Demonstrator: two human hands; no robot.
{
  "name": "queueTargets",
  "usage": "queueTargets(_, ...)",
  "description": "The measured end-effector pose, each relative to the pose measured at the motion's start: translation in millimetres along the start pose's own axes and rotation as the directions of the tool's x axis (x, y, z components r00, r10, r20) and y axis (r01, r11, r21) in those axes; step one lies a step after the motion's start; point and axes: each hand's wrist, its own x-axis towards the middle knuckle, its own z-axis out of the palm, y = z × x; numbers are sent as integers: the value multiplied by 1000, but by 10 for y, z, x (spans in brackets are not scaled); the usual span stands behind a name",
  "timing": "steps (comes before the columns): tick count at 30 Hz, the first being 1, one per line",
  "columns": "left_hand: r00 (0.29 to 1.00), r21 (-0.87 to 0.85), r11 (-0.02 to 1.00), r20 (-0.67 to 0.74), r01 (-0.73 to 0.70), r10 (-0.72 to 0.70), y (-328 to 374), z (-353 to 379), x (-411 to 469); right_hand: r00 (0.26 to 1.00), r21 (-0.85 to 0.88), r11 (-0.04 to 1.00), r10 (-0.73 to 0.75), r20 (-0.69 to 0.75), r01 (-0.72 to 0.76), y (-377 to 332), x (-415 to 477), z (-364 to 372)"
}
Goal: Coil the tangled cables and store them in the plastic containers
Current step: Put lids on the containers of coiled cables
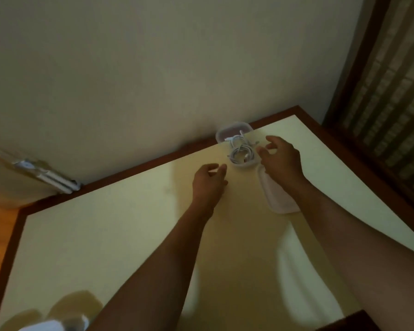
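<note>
A coiled white cable (242, 152) sits in the open container (246, 166) at the table's (105, 235) far edge, touching a 2nd container (230, 129) behind it. Its lid (280, 199) lies off to the near right, so closing seems left. The left hand (209, 181) and right hand (281, 156) flank the container, fingers loosely apart, holding nothing.

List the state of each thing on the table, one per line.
Front container: open, lid off.
Cable: coiled, inside the front container.
Lid: flat on the table beside it.
Left hand: open, holding nothing.
Right hand: open, holding nothing.
Rear container: too blurred to tell.
</note>
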Motion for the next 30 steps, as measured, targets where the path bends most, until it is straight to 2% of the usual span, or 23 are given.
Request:
queueTargets(5, 999, -108, 994, 30, -25, 28, -4, 205, 341, 999, -35, 999, 40, 5, -40, 94, 217, 220)
queueTargets(8, 998, -136, 990, 33, -39, 43, -46, 241, 370, 999, 16, 999, 48, -22, -48, 137, 165, 221)
queueTargets(11, 998, -132, 990, 17, -50, 53, -92, 169, 211, 998, 74, 996, 55, 12, -56, 101, 10, 135)
queueTargets(21, 984, 10, 988, -87, -153, 153, -157, -440, -1141, 996, 149, 988, 18, 93, -32, -83, -1248, -174)
queueTargets(26, 986, 129, 984, -99, -121, 134, -511, -629, -1835, 985, 156, 983, 73, 156, -98, 106, -1992, -206)
queueTargets(30, 992, 134, 990, -104, -52, 66, -685, -725, -2317, 981, 127, 986, 90, 170, -112, 226, -2467, -210)
